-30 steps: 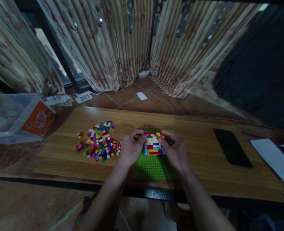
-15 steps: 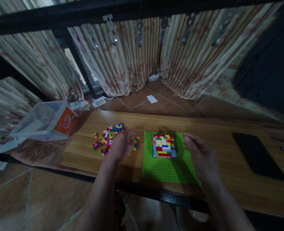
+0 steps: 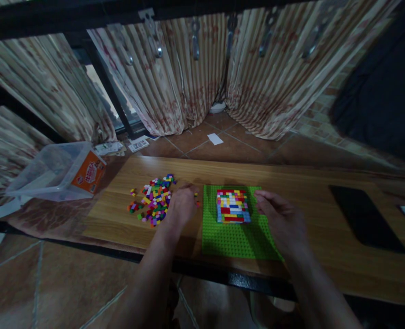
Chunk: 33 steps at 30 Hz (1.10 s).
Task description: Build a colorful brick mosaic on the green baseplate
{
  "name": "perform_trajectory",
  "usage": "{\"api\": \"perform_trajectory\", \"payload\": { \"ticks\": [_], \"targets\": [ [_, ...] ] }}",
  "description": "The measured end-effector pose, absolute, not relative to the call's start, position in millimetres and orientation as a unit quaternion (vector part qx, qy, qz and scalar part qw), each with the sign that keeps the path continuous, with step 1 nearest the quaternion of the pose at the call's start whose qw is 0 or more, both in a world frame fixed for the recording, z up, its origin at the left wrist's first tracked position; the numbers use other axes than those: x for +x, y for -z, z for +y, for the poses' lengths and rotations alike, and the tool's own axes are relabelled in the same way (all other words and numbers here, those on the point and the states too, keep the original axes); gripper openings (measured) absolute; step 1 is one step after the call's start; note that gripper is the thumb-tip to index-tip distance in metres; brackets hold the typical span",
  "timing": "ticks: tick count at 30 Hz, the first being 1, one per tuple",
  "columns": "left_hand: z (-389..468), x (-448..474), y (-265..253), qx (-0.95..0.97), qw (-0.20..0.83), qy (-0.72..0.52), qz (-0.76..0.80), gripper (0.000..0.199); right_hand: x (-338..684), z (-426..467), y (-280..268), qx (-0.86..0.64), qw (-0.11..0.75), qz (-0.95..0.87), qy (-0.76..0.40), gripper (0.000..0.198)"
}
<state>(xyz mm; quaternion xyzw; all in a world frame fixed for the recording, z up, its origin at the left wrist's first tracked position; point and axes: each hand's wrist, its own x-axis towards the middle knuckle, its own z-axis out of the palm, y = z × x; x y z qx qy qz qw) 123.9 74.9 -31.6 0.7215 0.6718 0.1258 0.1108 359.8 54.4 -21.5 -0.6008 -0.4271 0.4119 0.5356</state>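
Observation:
A block of multicoloured toy bricks [image 3: 233, 206] sits on the upper part of a green studded baseplate [image 3: 223, 242]. To its left, loose bricks [image 3: 157, 196] lie in a scattered pile on the table. My left hand [image 3: 182, 204] is over the right side of this pile, near the baseplate's left edge; its fingertips point down and away, mostly hidden by the hand. Just right of the built block, my right hand [image 3: 283, 219] hovers above the baseplate with thumb and forefinger pinched together. Whatever may be in that pinch is too small to make out.
A dark flat tablet-like object [image 3: 367, 218] lies on the right of the wooden table [image 3: 319, 196]. Beyond the left end stands a clear plastic tub [image 3: 48, 171] with an orange label. Curtains [image 3: 175, 77] hang behind, and a metal bar runs along the table's front edge.
My left hand has moved right, from over the pile toward the baseplate, uncovering more loose bricks. The right hand has shifted slightly left, its fingers still pinched. The view has tilted a little.

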Motion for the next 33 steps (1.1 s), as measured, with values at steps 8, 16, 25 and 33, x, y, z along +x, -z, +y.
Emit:
{"api": "perform_trajectory", "payload": {
  "ticks": [8, 16, 25, 33],
  "targets": [
    [78.2, 119.7, 32.3, 0.713, 0.118, -0.142, 0.677, 0.027, 358.8, 55.3, 21.7, -0.599, 0.537, -0.426, -0.413, 0.024],
    [80.1, 114.9, 34.5, 0.716, 0.121, -0.134, 0.675, 0.029, 355.5, 55.8, 19.6, -0.598, 0.538, -0.431, -0.408, 0.022],
    [78.6, 121.0, 27.9, 0.708, 0.143, -0.1, 0.685, 0.026, 360.3, 53.4, 25.7, -0.613, 0.508, -0.448, -0.407, 0.026],
    [81.8, 115.2, 32.0, 0.683, 0.193, -0.202, 0.675, 0.026, 361.0, 53.8, 26.1, -0.607, 0.508, -0.455, -0.409, 0.027]
  ]
}}
